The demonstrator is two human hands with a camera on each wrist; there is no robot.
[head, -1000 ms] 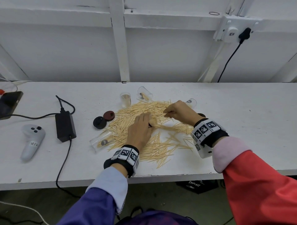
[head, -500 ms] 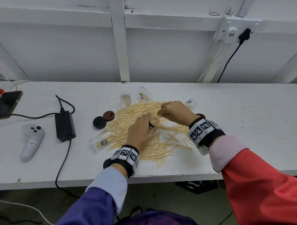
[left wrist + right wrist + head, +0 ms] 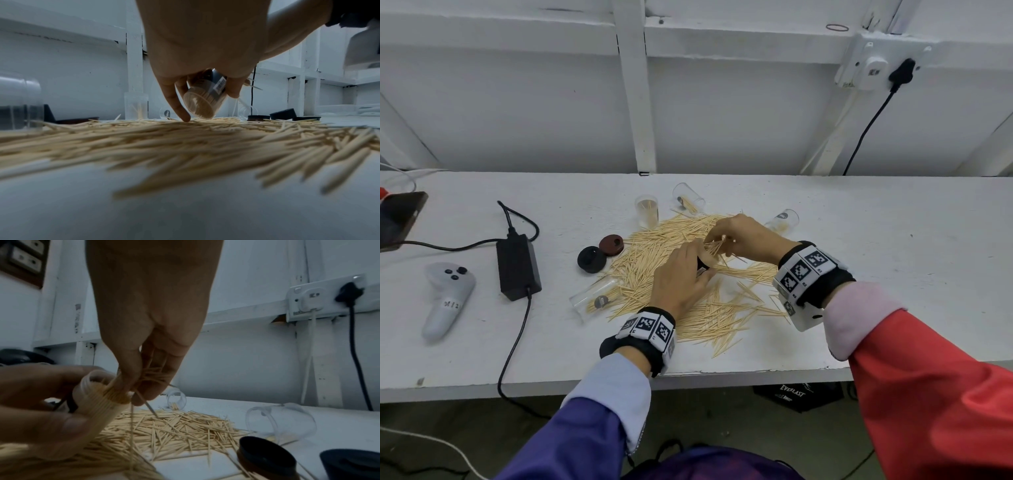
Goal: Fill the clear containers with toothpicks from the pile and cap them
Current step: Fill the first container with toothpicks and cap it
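A pile of toothpicks covers the middle of the white table. My left hand grips a clear container, tilted and packed with toothpicks. My right hand pinches a small bunch of toothpicks at that container's mouth. One clear container stands upright with a few picks. Others lie on their sides: behind the pile, at the right, at the left. Two dark caps lie left of the pile.
A black power brick with its cable, a grey hand controller and a phone lie on the left of the table. A wall socket with a black plug is up right. Two more dark caps lie near my right wrist.
My right hand has moved left from the pile with a pinch of toothpicks to the mouth of the container in my left hand. The left hand has barely moved.
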